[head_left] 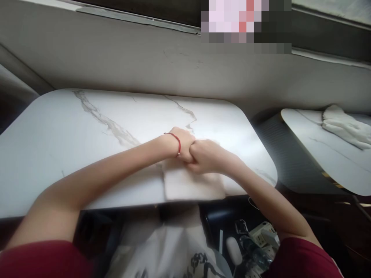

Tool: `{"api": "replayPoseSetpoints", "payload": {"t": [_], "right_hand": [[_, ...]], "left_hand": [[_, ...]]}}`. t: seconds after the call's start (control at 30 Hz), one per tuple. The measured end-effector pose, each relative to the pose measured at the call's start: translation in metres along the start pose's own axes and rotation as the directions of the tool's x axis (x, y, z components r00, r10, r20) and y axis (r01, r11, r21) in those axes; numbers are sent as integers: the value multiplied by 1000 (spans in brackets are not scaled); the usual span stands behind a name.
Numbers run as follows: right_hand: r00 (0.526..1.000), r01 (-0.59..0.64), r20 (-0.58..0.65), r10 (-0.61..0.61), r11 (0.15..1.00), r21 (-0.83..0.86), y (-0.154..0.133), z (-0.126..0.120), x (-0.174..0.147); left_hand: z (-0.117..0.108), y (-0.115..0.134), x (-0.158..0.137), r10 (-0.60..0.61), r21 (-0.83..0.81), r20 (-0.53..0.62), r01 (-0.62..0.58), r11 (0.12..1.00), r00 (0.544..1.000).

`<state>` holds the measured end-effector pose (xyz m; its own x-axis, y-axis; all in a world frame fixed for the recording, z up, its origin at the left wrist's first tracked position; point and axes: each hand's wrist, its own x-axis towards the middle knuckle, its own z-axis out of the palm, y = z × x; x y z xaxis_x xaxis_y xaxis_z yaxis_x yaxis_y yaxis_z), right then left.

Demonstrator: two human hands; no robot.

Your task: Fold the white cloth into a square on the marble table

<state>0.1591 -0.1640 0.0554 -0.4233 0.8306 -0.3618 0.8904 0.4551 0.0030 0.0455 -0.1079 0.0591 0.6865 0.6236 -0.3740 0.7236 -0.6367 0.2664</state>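
A pale, folded cloth [193, 185] lies flat at the front edge of the white marble-patterned table [139, 112]. Over its far part, my left hand [182, 143] and my right hand [207, 156] meet, knuckles against knuckles. A red string bracelet [177, 143] circles my left wrist. The fingers of my right hand are curled in, thumb on top. My left hand is also closed, its fingers mostly hidden behind the right. Whether either one pinches some of the cloth between the fingers cannot be seen.
A second marble-patterned table [321, 143] stands at the right, with a crumpled white cloth [346, 125] on it. Below the front edge, near my right arm, lie a clear bottle [256, 251], a power strip [262, 233] and a white rounded object [234, 250]. A wall [130, 61] runs behind the tables.
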Motion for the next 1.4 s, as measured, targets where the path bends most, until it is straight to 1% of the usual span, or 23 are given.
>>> {"api": "replayPoseSetpoints", "payload": {"t": [0.07, 0.1, 0.17, 0.23, 0.3, 0.4, 0.5, 0.57, 0.67, 0.73, 0.8, 0.87, 0.93, 1.0, 1.07, 1.17, 1.23, 1.33, 1.4], "right_hand": [[1000, -30, -4, 30, 999, 18, -2, -4, 11], [999, -49, -12, 49, 999, 19, -1, -6, 18], [997, -60, -39, 60, 998, 1, 2, -12, 36], [995, -62, -82, 58, 997, -44, 6, -17, 56], [989, -78, -134, 63, 991, -106, 8, -21, 77], [974, -104, -215, 67, 980, -168, 10, -26, 109], [959, -112, -274, 66, 981, -155, 13, -30, 140], [948, -117, -309, 73, 985, -125, 16, -33, 160], [937, -115, -340, 82, 990, -79, 17, -41, 183], [932, -106, -354, 81, 993, -52, 16, -46, 196], [921, -86, -384, 64, 995, -41, 13, -49, 206], [906, -60, -421, 33, 997, -49, 11, -48, 215], [887, -33, -461, 6, 998, -51, 11, -44, 223], [858, 9, -514, -28, 999, -40, 11, -37, 228], [809, 78, -582, -82, 996, -33, 13, -30, 232], [728, 185, -665, -167, 982, -43, 17, -23, 235], [714, 214, -674, -188, 976, -45, 19, -21, 236], [719, 220, -672, -179, 975, -24, 19, -20, 239], [707, 233, -686, -171, 972, -1, 19, -20, 240]], "left_hand": [[-7, -8, -2, -8, 74, 83, 2, 997, 997], [-11, -13, 0, -23, 98, 95, 14, 995, 995], [-17, -25, 6, -67, 107, 69, 59, 992, 995], [-21, -39, 12, -131, 106, 11, 129, 986, 991], [-24, -55, 18, -205, 101, -62, 211, 972, 977], [-27, -81, 25, -297, 59, -168, 310, 949, 940], [-29, -107, 32, -365, 8, -279, 382, 924, 888], [-30, -123, 35, -383, 8, -331, 408, 913, 863], [-30, -143, 40, -385, 28, -374, 425, 905, 844], [-29, -155, 41, -384, 23, -420, 433, 901, 822], [-27, -165, 41, -387, -1, -486, 442, 897, 784], [-23, -174, 40, -394, -41, -551, 447, 893, 736], [-20, -181, 38, -401, -84, -594, 443, 893, 697], [-18, -185, 36, -396, -119, -621, 418, 901, 676], [-16, -186, 35, -351, -130, -653, 357, 925, 671], [-13, -188, 35, -248, -118, -697, 234, 965, 673], [-10, -191, 36, -202, -121, -722, 167, 979, 662], [-7, -199, 38, -139, -131, -750, 61, 989, 646], [-5, -204, 40, -123, -182, -756, -26, 983, 643]]}}
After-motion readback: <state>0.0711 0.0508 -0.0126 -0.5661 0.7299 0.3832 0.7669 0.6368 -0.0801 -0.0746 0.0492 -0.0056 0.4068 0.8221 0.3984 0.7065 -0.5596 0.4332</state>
